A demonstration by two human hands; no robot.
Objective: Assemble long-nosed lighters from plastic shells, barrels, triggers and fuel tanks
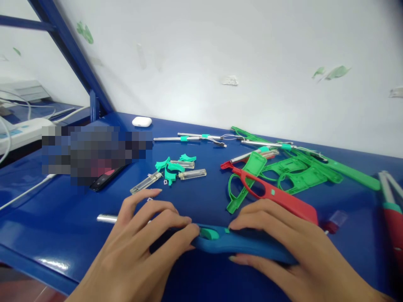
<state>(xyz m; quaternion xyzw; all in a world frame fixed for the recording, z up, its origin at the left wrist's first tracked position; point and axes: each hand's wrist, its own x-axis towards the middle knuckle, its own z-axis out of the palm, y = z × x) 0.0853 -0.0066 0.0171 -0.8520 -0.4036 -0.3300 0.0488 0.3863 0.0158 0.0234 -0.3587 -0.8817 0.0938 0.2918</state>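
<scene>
Right hand (283,235), lighter (220,243) (crosswise, nozzle (107,218) leftward)

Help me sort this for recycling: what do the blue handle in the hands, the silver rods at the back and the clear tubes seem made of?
Blue handle: probably plastic, smooth with a soft sheen and moulded curves.
Silver rods: likely metal, going by their bright grey shine.
Clear tubes: glossy, see-through; probably plastic, possibly glass.

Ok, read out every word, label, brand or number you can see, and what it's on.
No readable text anywhere in this view.
Black device: faint small marks, too small and blurred to read.
Blue casing: no lettering visible on the part showing.
Red casing: no readable lettering.
</scene>
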